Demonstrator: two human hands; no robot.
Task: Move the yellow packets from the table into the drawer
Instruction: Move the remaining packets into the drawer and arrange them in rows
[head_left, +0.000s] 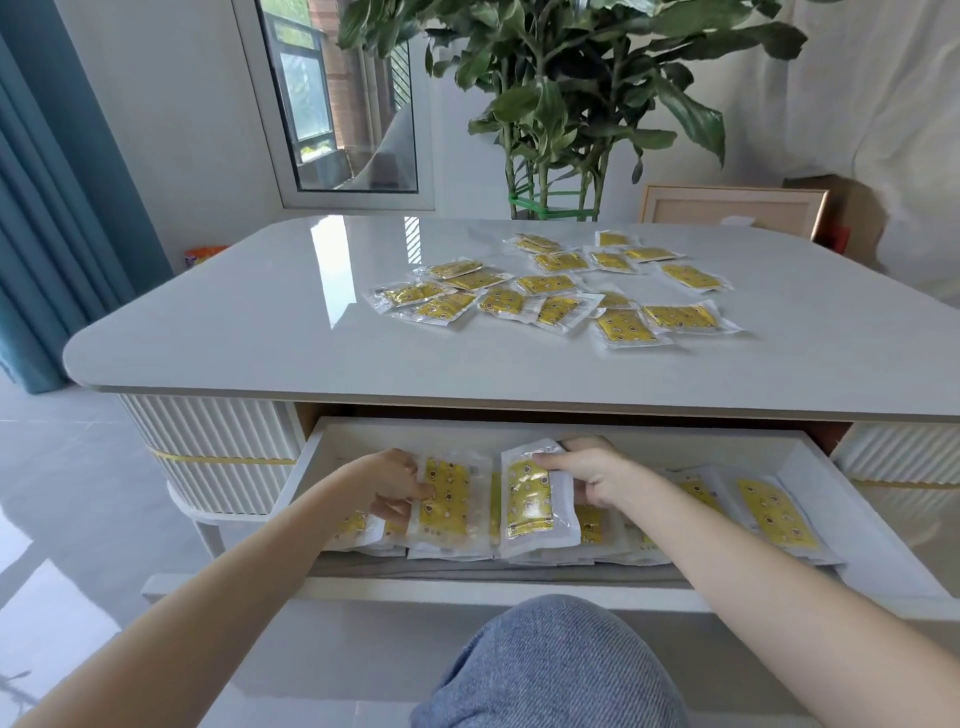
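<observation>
Several yellow packets (556, 291) in clear wrappers lie scattered on the right half of the grey table top (260, 322). Below the table's front edge the white drawer (883, 525) stands pulled out, with several more packets lying in a row inside. My left hand (389, 486) pinches the left edge of one yellow packet (447, 499) in the drawer. My right hand (587, 473) grips another yellow packet (530, 499) by its top and right side, tilted up on its edge above the row.
A large leafy plant (561, 104) stands behind the table, with a picture frame (732, 208) leaning at the back right. A window (337, 104) and blue curtain (52, 208) are at the left. My knee in jeans (550, 670) is below the drawer front.
</observation>
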